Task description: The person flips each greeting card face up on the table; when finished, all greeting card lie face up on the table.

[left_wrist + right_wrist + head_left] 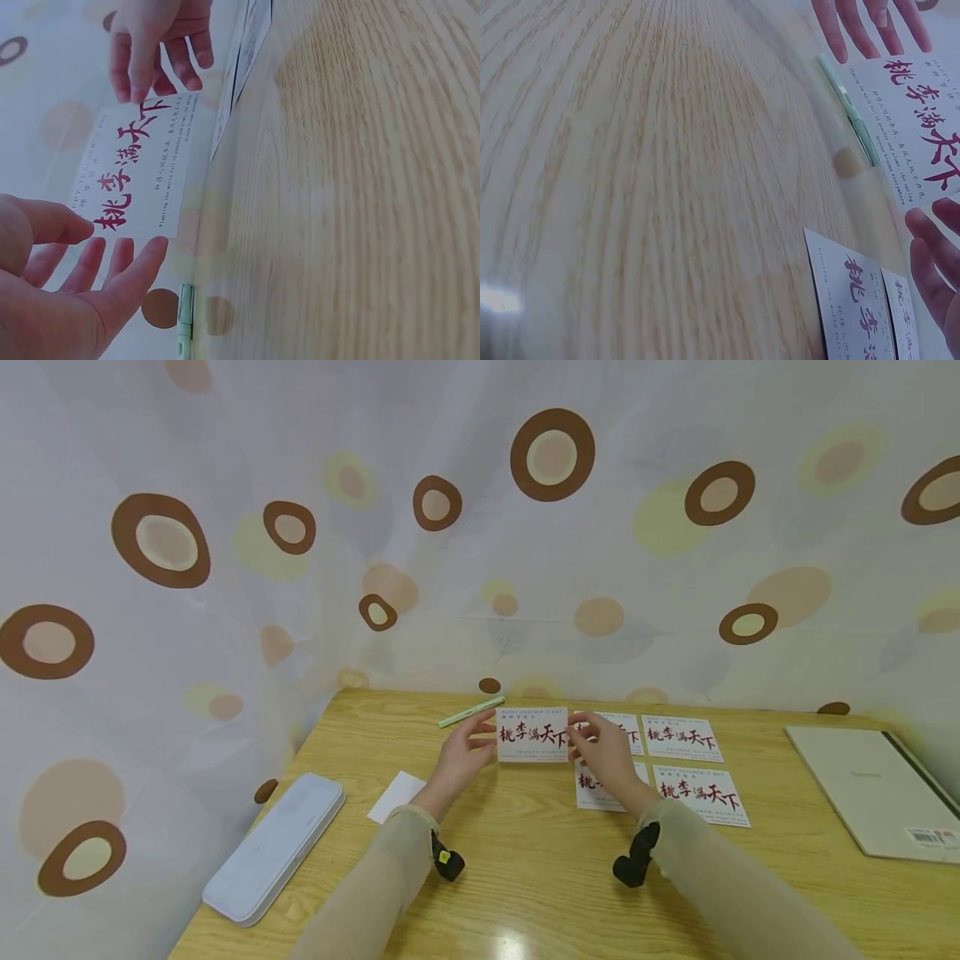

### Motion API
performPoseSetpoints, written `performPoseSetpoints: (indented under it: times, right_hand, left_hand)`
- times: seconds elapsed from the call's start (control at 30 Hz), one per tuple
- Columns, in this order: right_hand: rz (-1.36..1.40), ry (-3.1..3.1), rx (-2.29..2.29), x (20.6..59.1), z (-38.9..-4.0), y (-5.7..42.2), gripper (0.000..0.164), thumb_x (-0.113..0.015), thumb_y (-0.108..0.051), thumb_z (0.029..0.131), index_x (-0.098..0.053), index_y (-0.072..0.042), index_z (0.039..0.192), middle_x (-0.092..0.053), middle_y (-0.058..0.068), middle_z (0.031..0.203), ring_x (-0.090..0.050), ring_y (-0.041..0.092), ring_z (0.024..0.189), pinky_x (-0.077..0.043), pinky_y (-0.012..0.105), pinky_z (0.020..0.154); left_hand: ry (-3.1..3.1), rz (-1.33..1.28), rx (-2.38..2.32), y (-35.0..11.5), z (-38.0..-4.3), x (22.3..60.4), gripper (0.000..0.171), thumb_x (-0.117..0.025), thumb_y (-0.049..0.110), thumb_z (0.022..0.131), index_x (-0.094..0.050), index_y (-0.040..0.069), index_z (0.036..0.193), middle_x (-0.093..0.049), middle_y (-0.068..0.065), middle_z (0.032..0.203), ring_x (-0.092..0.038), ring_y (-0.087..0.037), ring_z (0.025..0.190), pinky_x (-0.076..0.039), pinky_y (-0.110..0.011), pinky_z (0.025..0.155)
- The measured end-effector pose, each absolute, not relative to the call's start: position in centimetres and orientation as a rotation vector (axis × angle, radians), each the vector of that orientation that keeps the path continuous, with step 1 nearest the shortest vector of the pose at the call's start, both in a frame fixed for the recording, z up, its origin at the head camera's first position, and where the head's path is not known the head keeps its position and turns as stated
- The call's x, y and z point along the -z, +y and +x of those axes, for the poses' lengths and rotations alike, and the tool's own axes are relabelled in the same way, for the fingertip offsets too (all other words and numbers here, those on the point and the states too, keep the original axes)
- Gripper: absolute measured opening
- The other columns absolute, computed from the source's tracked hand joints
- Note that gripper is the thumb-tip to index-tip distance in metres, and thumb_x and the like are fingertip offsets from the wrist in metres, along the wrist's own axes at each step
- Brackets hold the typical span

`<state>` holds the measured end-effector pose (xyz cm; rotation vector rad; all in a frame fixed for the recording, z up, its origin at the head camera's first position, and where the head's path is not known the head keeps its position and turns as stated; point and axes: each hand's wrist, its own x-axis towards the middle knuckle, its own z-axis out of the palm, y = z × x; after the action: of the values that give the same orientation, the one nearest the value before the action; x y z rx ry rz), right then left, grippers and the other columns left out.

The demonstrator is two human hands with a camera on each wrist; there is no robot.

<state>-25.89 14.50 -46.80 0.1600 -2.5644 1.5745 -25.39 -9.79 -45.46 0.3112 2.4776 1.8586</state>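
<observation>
A white greeting card [532, 737] with red Chinese characters is raised above the far part of the table, its printed face toward me. My left hand [462, 753] pinches its left edge between thumb and fingers. On the opposite edge, my right hand [609, 758] holds it the same way. The left wrist view shows the card [142, 169] spanning the gap between both hands. Several matching cards [701, 795] lie in two rows on the table to the right, some partly hidden behind my right hand and wrist.
A light green pen [471, 712] lies at the table's back edge. White paper [396, 795] sits left of my left wrist, near a pale blue case [273, 852]. A flat cream folder or box [870, 789] rests at the right. Patterned curtain [480, 552] borders the wooden table [525, 868].
</observation>
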Motion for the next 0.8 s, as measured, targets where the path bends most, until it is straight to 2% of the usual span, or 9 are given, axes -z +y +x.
performPoseSetpoints:
  times: [0.23, 0.53, 0.8]
  right_hand:
    - [0.123, -2.555, -1.586, 46.9, -26.2, 14.8, 0.024, -0.061, -0.016, 0.099, -0.064, -0.007, 0.120, -0.072, 0.019, 0.089, -0.072, 0.028, 0.068, -0.059, 0.035, 0.057]
    - [0.059, -2.541, -1.604, 47.3, -26.7, 14.7, 0.026, -0.060, -0.017, 0.099, -0.064, -0.007, 0.122, -0.071, 0.020, 0.089, -0.069, 0.019, 0.064, -0.060, 0.037, 0.059]
    - [0.007, -2.576, -1.627, 47.3, -27.2, 14.9, 0.029, -0.060, -0.017, 0.099, -0.063, -0.006, 0.126, -0.070, 0.019, 0.093, -0.068, 0.015, 0.062, -0.061, 0.036, 0.060]
  left_hand:
    - [2.390, 0.275, -1.916, -9.6, -25.5, 45.4, 0.060, -0.053, -0.007, 0.092, -0.050, 0.019, 0.146, -0.057, -0.018, 0.130, -0.060, -0.035, 0.118, -0.059, -0.037, 0.086]
    - [2.314, 0.212, -1.994, -9.0, -26.7, 46.2, 0.059, -0.055, -0.008, 0.092, -0.051, 0.016, 0.145, -0.057, -0.023, 0.128, -0.062, -0.036, 0.110, -0.058, -0.046, 0.087]
    - [2.350, 0.162, -1.981, -8.4, -27.1, 46.3, 0.057, -0.059, -0.008, 0.092, -0.054, 0.016, 0.143, -0.059, -0.019, 0.124, -0.064, -0.025, 0.098, -0.060, -0.038, 0.081]
